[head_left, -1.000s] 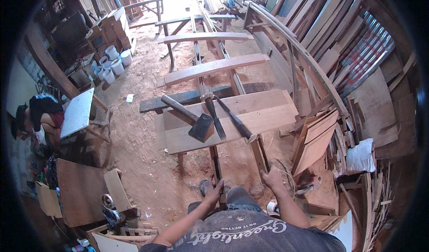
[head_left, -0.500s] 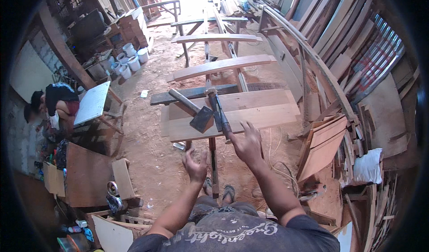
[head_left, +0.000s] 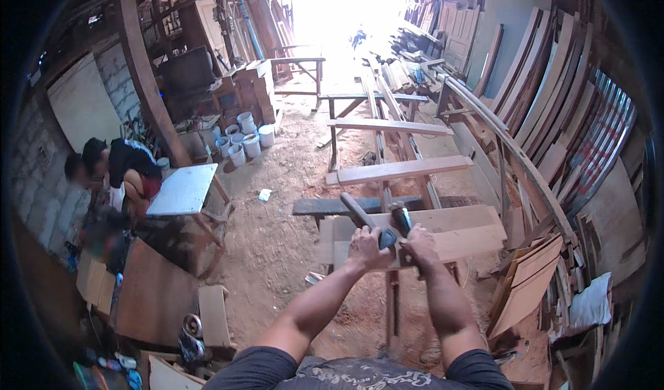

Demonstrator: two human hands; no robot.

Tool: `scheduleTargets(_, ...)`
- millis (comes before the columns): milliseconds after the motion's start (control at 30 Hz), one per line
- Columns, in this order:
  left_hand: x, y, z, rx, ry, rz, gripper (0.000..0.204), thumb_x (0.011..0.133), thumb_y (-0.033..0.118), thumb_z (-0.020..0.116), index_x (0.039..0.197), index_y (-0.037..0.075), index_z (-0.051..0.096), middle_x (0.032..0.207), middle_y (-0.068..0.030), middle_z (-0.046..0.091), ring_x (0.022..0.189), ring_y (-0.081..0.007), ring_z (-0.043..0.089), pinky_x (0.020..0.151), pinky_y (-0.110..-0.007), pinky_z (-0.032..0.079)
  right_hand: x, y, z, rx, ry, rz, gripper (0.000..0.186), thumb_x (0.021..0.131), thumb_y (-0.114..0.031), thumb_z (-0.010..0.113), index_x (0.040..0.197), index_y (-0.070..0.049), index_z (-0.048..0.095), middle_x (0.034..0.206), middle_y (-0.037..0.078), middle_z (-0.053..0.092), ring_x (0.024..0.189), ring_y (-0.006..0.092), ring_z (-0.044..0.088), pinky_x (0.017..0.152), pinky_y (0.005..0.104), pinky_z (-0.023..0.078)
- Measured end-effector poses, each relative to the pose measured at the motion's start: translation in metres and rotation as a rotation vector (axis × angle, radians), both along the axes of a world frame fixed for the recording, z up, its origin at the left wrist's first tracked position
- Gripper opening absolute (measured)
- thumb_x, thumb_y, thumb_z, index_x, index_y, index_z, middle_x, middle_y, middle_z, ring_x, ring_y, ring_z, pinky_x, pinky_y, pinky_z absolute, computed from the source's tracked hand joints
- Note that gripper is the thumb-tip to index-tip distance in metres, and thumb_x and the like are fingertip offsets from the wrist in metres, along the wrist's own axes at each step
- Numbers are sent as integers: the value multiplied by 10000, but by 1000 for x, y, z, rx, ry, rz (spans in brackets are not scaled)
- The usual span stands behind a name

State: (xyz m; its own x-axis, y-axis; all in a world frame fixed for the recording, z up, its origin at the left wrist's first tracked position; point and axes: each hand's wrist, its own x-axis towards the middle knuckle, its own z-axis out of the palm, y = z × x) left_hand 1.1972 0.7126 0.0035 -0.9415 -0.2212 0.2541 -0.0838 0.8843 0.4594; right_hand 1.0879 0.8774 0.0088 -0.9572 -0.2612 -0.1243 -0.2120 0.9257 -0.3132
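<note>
My left hand point(head_left: 370, 249) is closed on the dark mallet point(head_left: 357, 211) around its block head, with the wooden handle pointing away from me. My right hand point(head_left: 419, 243) grips the dark chisel-like tools point(head_left: 402, 217) just to the right; whether it holds one or both is unclear. Both hands are over pale wooden planks point(head_left: 470, 231), which lie across two long rails point(head_left: 391, 286) of a low stand. Further forward, a curved board point(head_left: 408, 169) rests across the same rails.
A crouching person point(head_left: 135, 175) and another beside them are by a white board table point(head_left: 176, 189) at left. Several buckets point(head_left: 245, 141) stand behind. Leaning timber point(head_left: 539, 93), a long rail point(head_left: 484, 113) and plywood sheets point(head_left: 526, 283) line the right. A bright opening lies ahead.
My hands have left the rail ends, moved forward and closed on the tools. The view has tilted up, showing more of the shed and opening.
</note>
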Motion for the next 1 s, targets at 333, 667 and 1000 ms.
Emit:
scheduleTargets(333,255,-247,-23,577,121,142,666,709,346,867,1287,75,674,976,-137,690,839,-272,691,753,-367,573,10,-11,-7,-251,-161,-240,307,845,-256,657,996,6,602,816,193,681,770,376,705,694,497,583)
scheduleTargets(667,337,-436,-309,1192,-830,941,372,809,369,768,911,13,731,812,-80,702,709,-206,669,618,-406,536,90,-296,18,-1190,-999,-203,93,945,-193,566,932,-103,543,684,21,518,536,148,537,502,329,483)
scheduleTargets(1000,106,-609,-242,1122,-745,713,399,804,390,764,920,10,732,825,-88,706,722,-218,673,637,-415,538,-51,-550,-61,-579,-893,197,309,984,-374,607,947,-78,526,682,15,547,537,146,538,462,341,442)
